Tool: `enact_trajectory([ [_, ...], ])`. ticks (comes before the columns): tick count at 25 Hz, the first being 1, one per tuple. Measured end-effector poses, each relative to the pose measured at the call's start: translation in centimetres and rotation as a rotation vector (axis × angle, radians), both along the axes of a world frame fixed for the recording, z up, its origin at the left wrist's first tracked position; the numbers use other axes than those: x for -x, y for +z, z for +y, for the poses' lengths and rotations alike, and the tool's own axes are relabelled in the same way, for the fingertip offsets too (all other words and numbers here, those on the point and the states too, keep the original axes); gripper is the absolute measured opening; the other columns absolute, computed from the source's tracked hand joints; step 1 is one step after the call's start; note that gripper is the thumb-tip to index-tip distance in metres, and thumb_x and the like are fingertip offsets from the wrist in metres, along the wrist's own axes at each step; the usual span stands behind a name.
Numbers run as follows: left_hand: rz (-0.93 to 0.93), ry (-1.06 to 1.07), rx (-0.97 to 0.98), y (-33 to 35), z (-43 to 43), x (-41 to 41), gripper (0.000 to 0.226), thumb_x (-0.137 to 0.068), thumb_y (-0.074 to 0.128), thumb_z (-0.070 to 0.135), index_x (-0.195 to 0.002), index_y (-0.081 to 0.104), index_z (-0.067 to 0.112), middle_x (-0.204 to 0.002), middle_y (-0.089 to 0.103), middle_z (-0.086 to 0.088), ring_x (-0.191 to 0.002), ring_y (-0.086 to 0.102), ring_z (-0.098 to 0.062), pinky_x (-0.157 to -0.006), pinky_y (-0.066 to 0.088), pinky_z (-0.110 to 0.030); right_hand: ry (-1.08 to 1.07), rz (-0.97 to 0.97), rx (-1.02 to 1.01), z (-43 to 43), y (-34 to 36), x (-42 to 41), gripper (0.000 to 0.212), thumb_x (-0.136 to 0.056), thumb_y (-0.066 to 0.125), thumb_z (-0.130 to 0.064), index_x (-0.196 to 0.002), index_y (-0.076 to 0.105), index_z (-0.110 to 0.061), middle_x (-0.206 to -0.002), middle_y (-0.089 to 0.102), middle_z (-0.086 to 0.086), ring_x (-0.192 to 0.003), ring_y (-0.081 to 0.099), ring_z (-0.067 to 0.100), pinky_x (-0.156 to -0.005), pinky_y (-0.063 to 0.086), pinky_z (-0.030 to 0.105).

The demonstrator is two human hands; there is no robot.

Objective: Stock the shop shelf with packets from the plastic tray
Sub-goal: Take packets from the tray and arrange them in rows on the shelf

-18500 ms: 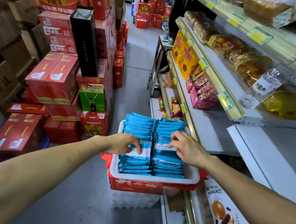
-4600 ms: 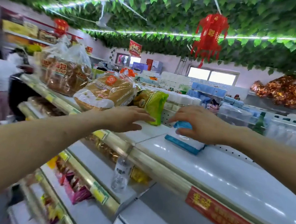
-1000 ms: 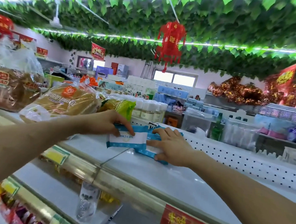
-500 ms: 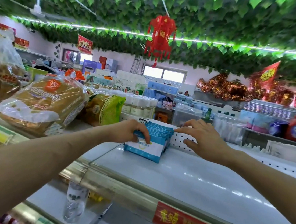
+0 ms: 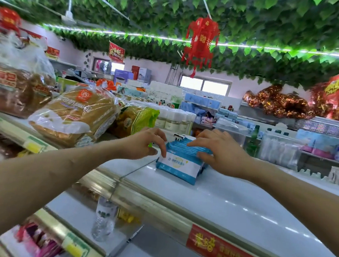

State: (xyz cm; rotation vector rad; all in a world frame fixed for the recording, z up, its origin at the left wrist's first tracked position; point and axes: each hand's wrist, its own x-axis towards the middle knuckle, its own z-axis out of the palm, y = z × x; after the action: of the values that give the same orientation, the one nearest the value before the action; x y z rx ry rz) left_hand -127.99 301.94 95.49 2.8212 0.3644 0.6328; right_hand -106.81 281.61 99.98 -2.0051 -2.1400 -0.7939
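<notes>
A row of blue-and-white packets (image 5: 178, 168) stands on edge on the white top shelf (image 5: 230, 201), the front one facing me. My left hand (image 5: 141, 144) is at the row's left side, with curled fingers and thumb pinching the front packet's upper left corner. My right hand (image 5: 222, 155) lies over the tops of the packets with its fingers stretched out and its thumb against the row's right side. The plastic tray is out of view.
Bagged bread loaves (image 5: 75, 116) and a green-yellow bag (image 5: 136, 118) fill the shelf left of the packets. White bottles (image 5: 174, 118) stand behind. A water bottle (image 5: 103, 219) sits on the lower shelf. A red label strip (image 5: 234, 254) runs along the shelf's front edge.
The packets went from flat in my hands to standing in a row on the shelf. My right hand moved from behind the row onto its top; my left stayed at the front.
</notes>
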Motion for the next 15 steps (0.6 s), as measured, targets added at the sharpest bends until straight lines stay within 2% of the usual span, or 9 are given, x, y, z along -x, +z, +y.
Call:
enact_trajectory([
  [4,-0.007,0.087,-0.009,0.5,-0.5,8.6,0.029,-0.092,0.068,0.006,-0.108,0.077,0.029,-0.129,0.053,0.005,-0.119,0.051,-0.007,-0.104,0.043,-0.033,0.25,-0.007,0.067,4.6,-0.2,7.0,0.033,-0.101,0.055,-0.041,-0.133,0.061,-0.038,-0.122,0.062,-0.009,-0.114,0.053,0.014,-0.1,0.042,0.042],
  [9,0.065,0.478,-0.026,-0.8,-4.4,23.2,0.03,-0.093,0.066,0.009,-0.114,0.074,0.028,-0.117,0.057,0.011,-0.107,0.058,-0.008,-0.092,0.048,-0.027,0.612,-0.002,0.222,9.6,-3.0,20.2,0.029,-0.096,0.058,-0.035,-0.123,0.067,-0.037,-0.111,0.067,-0.011,-0.105,0.06,0.014,-0.09,0.047,0.039],
  [12,0.186,0.717,0.023,-4.8,-8.4,30.7,0.034,-0.091,0.066,0.009,-0.117,0.071,0.029,-0.112,0.058,0.011,-0.102,0.059,-0.01,-0.09,0.05,-0.03,0.771,0.075,0.428,10.5,-7.7,27.6,0.028,-0.098,0.058,-0.03,-0.124,0.069,-0.032,-0.112,0.066,-0.009,-0.098,0.06,0.013,-0.086,0.048,0.033],
  [15,0.281,0.844,0.119,-11.0,-13.5,34.9,0.036,-0.088,0.065,0.004,-0.122,0.071,0.018,-0.112,0.062,-0.001,-0.1,0.058,-0.015,-0.084,0.044,-0.025,0.854,0.105,0.639,10.1,-14.7,32.5,0.028,-0.099,0.059,-0.024,-0.126,0.068,-0.021,-0.115,0.067,-0.002,-0.092,0.056,0.012,-0.073,0.04,0.025],
])
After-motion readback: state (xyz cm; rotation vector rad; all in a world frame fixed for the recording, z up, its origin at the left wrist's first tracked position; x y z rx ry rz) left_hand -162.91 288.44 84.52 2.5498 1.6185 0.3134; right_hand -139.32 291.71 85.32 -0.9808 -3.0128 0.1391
